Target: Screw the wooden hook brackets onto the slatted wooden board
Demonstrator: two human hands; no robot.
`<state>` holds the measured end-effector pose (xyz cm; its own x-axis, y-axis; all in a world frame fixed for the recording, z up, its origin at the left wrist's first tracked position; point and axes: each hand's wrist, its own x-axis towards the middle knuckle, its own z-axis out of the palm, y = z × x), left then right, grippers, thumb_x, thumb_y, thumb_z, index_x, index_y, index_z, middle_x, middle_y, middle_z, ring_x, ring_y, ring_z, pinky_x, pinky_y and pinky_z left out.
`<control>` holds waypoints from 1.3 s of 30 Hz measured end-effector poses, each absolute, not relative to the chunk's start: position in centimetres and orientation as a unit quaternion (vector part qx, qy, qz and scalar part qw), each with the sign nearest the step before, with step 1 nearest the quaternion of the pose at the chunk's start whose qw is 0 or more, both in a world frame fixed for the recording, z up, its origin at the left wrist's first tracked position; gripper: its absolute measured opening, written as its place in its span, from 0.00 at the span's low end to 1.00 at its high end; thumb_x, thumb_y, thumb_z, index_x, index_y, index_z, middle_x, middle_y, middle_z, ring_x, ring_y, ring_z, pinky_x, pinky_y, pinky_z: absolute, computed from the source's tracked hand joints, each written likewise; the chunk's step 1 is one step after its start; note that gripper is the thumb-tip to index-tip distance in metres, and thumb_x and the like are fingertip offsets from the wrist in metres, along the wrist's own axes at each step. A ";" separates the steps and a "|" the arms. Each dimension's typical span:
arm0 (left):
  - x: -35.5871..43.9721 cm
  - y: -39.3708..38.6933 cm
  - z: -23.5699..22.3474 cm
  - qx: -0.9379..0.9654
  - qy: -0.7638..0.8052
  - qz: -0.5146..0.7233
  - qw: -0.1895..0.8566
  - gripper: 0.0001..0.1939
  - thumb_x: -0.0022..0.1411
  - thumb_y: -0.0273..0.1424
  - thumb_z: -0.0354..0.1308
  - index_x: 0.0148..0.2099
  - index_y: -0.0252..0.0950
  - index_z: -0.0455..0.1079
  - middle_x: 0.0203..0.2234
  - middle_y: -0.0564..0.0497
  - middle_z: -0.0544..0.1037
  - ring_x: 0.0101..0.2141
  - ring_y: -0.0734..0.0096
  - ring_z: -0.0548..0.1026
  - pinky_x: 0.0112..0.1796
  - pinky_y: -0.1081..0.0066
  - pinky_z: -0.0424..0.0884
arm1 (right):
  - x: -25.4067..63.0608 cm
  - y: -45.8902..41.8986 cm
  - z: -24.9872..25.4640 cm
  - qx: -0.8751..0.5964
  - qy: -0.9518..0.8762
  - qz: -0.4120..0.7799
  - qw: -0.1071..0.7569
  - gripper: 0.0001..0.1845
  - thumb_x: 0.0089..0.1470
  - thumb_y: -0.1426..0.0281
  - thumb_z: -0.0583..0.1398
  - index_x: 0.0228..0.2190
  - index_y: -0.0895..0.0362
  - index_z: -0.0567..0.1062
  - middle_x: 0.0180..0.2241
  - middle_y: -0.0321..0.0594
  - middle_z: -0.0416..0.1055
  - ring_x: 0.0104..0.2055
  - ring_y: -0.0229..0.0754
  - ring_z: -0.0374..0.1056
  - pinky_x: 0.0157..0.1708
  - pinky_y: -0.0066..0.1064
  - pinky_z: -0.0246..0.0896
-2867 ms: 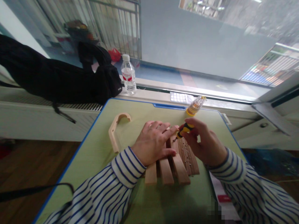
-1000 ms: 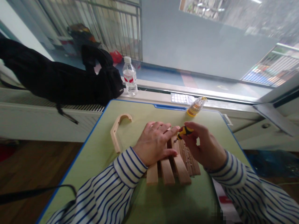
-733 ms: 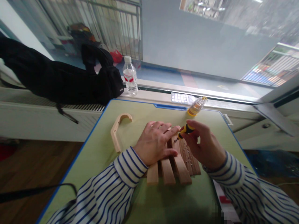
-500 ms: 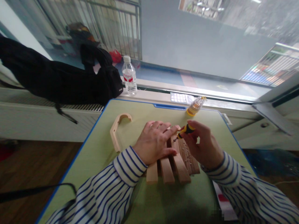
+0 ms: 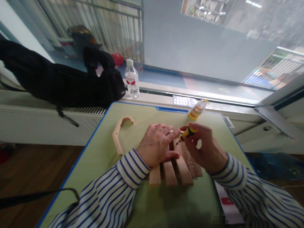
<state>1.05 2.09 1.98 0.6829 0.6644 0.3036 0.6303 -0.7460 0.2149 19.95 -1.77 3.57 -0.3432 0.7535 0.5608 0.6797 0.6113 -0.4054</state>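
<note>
My left hand (image 5: 158,144) lies over a group of pale wooden slats (image 5: 170,174), fingers spread and pressing on them. In my right hand (image 5: 205,145) is a short yellow and black screwdriver (image 5: 188,134), held tilted between thumb and fingers. Its tip meets a small screw at the upper part of the rightmost slat. Beside that slat lies a brown board (image 5: 193,164) dotted with several small screws, partly covered by my right hand. The upper ends of the slats are hidden under my left hand.
A curved wooden piece (image 5: 117,134) rests at the left of the green table (image 5: 95,167). A glue bottle (image 5: 199,109) stands at the far right edge. On the sill are a water bottle (image 5: 132,79), a black bag (image 5: 71,82) and a white gridded sheet (image 5: 181,100).
My right hand has turned slightly around the screwdriver, and its fingers have shifted on the handle. My left hand and the slats have stayed in place.
</note>
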 end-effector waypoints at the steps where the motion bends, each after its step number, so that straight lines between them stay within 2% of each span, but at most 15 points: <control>1: 1.1 2.1 2.0 0.916 0.354 0.183 0.046 0.37 0.51 0.54 0.57 0.58 0.41 0.57 0.50 0.47 0.68 0.48 0.54 0.63 0.49 0.56 0.55 | 20.0 -1.8 3.6 -0.443 -0.817 0.049 0.366 0.28 0.53 0.75 0.57 0.53 0.56 0.53 0.43 0.49 0.71 0.26 0.35 0.68 0.24 0.31 0.65; 6: 1.1 2.2 2.0 0.916 0.355 0.181 0.046 0.37 0.51 0.54 0.57 0.58 0.42 0.58 0.51 0.47 0.68 0.49 0.54 0.63 0.50 0.56 0.55 | 20.5 -2.0 4.1 -0.445 -0.825 0.039 0.347 0.27 0.53 0.75 0.57 0.52 0.57 0.53 0.42 0.50 0.72 0.24 0.35 0.68 0.23 0.31 0.65; 13: 1.1 2.2 2.0 0.916 0.354 0.182 0.046 0.37 0.50 0.53 0.58 0.58 0.42 0.57 0.51 0.48 0.68 0.49 0.55 0.63 0.50 0.57 0.55 | 20.8 -1.7 4.9 -0.430 -0.845 0.045 0.315 0.25 0.54 0.75 0.56 0.51 0.57 0.54 0.39 0.48 0.73 0.26 0.38 0.70 0.24 0.32 0.66; 32: 1.1 2.3 2.0 0.915 0.356 0.181 0.050 0.36 0.51 0.53 0.57 0.58 0.42 0.58 0.51 0.48 0.67 0.49 0.55 0.63 0.50 0.57 0.54 | 20.7 -1.3 4.4 -0.427 -0.840 -0.003 0.336 0.24 0.54 0.74 0.57 0.51 0.57 0.56 0.31 0.42 0.73 0.24 0.37 0.67 0.22 0.31 0.65; 39: 1.1 2.2 2.0 0.917 0.355 0.177 0.051 0.35 0.52 0.54 0.56 0.58 0.42 0.58 0.51 0.47 0.68 0.49 0.55 0.63 0.50 0.57 0.54 | 20.5 -1.3 3.6 -0.440 -0.824 -0.034 0.354 0.26 0.53 0.73 0.58 0.52 0.56 0.56 0.31 0.40 0.72 0.23 0.36 0.67 0.22 0.31 0.66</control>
